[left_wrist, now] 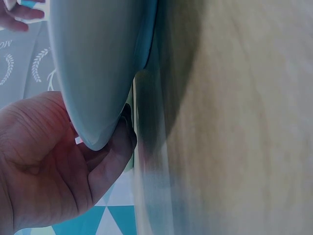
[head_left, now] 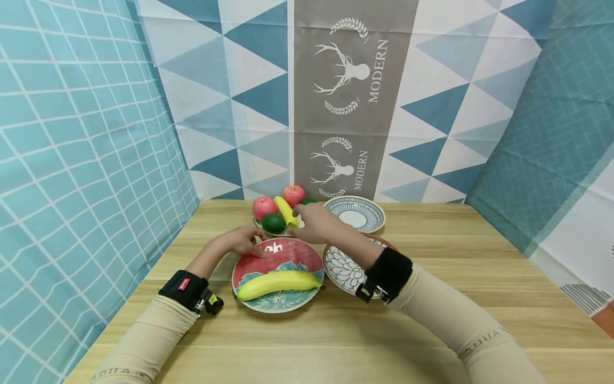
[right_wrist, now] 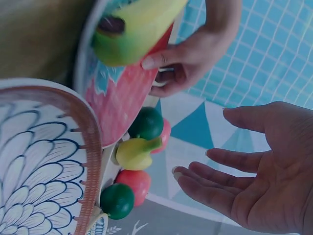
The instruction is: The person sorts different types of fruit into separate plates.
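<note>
My left hand [head_left: 242, 241] grips the far left rim of a red and teal floral plate [head_left: 292, 258]. Its thumb lies on the upper face, and its fingers curl underneath, as the left wrist view of the plate's pale underside [left_wrist: 98, 63] shows. A large yellow banana [head_left: 280, 282] lies across this plate, which looks tilted up off the table. My right hand [head_left: 317, 223] hovers by the fruit dish behind it, fingers spread and holding nothing. In that dish are two pink-red fruits [head_left: 265, 207], a smaller banana [head_left: 286, 211] and dark green fruits [head_left: 273, 224].
A brown-rimmed plate with a petal pattern [head_left: 342, 266] stands right of the floral plate, partly under my right forearm. Behind it is a blue-striped plate [head_left: 355, 216]. The wooden table [head_left: 455, 256] meets a patterned cloth at the back and a tiled-pattern cloth on the left.
</note>
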Demonstrator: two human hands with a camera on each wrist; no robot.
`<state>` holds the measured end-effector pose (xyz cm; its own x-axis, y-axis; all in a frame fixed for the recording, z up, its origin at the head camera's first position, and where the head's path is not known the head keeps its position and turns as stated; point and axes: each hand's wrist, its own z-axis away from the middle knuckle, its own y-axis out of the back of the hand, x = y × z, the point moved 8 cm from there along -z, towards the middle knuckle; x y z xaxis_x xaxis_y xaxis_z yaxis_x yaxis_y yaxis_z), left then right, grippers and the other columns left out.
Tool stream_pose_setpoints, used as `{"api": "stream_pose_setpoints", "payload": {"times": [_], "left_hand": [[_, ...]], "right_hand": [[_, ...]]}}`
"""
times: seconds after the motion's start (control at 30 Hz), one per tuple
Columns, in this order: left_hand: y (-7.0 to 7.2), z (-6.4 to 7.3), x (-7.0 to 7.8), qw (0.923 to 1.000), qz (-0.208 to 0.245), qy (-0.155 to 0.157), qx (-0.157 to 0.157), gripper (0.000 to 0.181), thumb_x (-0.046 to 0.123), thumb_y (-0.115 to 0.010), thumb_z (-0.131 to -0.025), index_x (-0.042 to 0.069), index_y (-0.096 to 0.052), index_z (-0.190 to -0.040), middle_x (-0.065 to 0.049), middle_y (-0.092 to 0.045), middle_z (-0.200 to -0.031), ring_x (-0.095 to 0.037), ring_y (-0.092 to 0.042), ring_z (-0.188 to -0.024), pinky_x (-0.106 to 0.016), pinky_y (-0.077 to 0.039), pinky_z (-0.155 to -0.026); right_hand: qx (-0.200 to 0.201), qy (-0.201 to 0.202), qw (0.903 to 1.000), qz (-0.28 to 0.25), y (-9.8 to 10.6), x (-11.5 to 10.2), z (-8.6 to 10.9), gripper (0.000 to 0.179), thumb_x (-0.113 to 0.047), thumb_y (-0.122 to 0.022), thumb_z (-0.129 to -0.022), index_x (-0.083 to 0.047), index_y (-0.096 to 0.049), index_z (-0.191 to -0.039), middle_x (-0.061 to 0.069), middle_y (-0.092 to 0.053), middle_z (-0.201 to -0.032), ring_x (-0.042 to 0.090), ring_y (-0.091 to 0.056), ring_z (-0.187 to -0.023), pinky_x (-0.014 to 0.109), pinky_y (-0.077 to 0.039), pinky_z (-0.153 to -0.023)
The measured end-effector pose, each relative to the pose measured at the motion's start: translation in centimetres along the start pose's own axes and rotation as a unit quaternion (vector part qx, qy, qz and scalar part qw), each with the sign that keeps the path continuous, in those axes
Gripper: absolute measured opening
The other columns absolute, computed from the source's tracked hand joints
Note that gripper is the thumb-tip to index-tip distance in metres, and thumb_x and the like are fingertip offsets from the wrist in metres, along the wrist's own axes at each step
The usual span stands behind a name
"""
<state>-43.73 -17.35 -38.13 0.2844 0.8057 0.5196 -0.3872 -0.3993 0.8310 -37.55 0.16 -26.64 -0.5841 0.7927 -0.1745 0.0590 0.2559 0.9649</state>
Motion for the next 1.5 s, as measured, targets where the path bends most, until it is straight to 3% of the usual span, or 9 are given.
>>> {"api": "stream_pose_setpoints", "payload": {"times": [0.17, 0.3, 0.6, 0.83, 1.0, 1.23, 1.43, 1.5], "left_hand": [[0.0, 0.0, -0.2, 1.0000, -0.003, -0.001, 0.002, 0.032, 0.029, -0.078, -0.085, 0.012, -0.066, -0.111, -0.007, -0.062, -0.097, -0.022, -0.057, -0.085, -0.032, -0.050, -0.070], [0.1, 0.0, -0.1, 1.0000, -0.006, -0.005, 0.001, 0.033, 0.027, -0.077, -0.086, 0.012, -0.066, -0.113, -0.008, -0.062, -0.101, -0.023, -0.057, -0.088, -0.033, -0.051, -0.073], [0.0, -0.1, -0.2, 1.0000, -0.004, 0.002, -0.002, 0.030, 0.024, -0.076, -0.087, 0.012, -0.066, -0.114, -0.007, -0.063, -0.095, -0.022, -0.057, -0.084, -0.031, -0.049, -0.070], [0.0, -0.1, -0.3, 1.0000, 0.001, 0.001, -0.004, 0.033, 0.028, -0.078, -0.086, 0.012, -0.066, -0.112, -0.007, -0.063, -0.091, -0.020, -0.056, -0.079, -0.030, -0.047, -0.067], [0.1, -0.2, -0.3, 1.0000, -0.005, -0.004, -0.001, 0.033, 0.030, -0.078, -0.085, 0.013, -0.067, -0.111, -0.006, -0.063, -0.092, -0.020, -0.057, -0.080, -0.030, -0.048, -0.068], [-0.4, -0.5, -0.6, 1.0000, -0.004, -0.001, -0.001, 0.035, 0.031, -0.080, -0.083, 0.014, -0.068, -0.111, -0.005, -0.063, -0.092, -0.020, -0.057, -0.082, -0.030, -0.048, -0.070], [0.1, -0.3, -0.5, 1.0000, 0.002, 0.001, 0.000, 0.037, 0.034, -0.080, -0.083, 0.013, -0.067, -0.110, -0.006, -0.063, -0.091, -0.020, -0.057, -0.081, -0.030, -0.047, -0.069], [0.2, -0.1, -0.5, 1.0000, 0.005, 0.001, 0.000, 0.036, 0.033, -0.080, -0.083, 0.012, -0.068, -0.110, -0.006, -0.063, -0.090, -0.020, -0.057, -0.080, -0.030, -0.047, -0.068]], "right_hand": [[-0.005, -0.013, 0.9999, -0.009, 0.0, 0.6, -2.5, 0.041, -0.043, -0.070, -0.088, -0.011, -0.063, -0.112, 0.002, -0.060, -0.085, 0.018, -0.054, -0.076, 0.029, -0.042, -0.066], [-0.013, -0.031, 0.9994, -0.003, 0.0, 1.3, -4.1, 0.041, -0.047, -0.066, -0.090, -0.010, -0.066, -0.106, 0.002, -0.057, -0.084, 0.018, -0.050, -0.076, 0.029, -0.040, -0.069], [-0.040, -0.088, 0.9935, -0.061, -1.2, 4.2, -6.4, 0.037, -0.045, -0.065, -0.091, -0.010, -0.064, -0.104, 0.005, -0.063, -0.101, 0.023, -0.057, -0.097, 0.035, -0.046, -0.084], [-0.057, -0.117, 0.9860, -0.104, -1.9, 6.0, -7.7, 0.038, -0.046, -0.065, -0.090, -0.009, -0.066, -0.101, 0.007, -0.062, -0.093, 0.026, -0.062, -0.088, 0.032, -0.049, -0.071], [-0.079, -0.143, 0.9728, -0.164, -3.0, 6.7, -8.3, 0.041, -0.043, -0.065, -0.092, -0.006, -0.064, -0.110, 0.011, -0.064, -0.093, 0.029, -0.066, -0.084, 0.036, -0.054, -0.072], [-0.098, -0.203, 0.9411, -0.252, -5.0, 7.9, -9.0, 0.045, -0.036, -0.068, -0.092, -0.002, -0.055, -0.119, 0.013, -0.058, -0.092, 0.027, -0.062, -0.082, 0.045, -0.053, -0.087], [-0.101, -0.221, 0.9272, -0.285, -5.6, 8.5, -9.8, 0.049, -0.031, -0.064, -0.093, 0.001, -0.052, -0.130, 0.021, -0.054, -0.124, 0.044, -0.060, -0.109, 0.049, -0.050, -0.094], [-0.102, -0.227, 0.9234, -0.292, -5.8, 8.7, -10.1, 0.050, -0.030, -0.063, -0.094, 0.001, -0.052, -0.131, 0.020, -0.053, -0.128, 0.046, -0.058, -0.112, 0.049, -0.050, -0.094]]}}
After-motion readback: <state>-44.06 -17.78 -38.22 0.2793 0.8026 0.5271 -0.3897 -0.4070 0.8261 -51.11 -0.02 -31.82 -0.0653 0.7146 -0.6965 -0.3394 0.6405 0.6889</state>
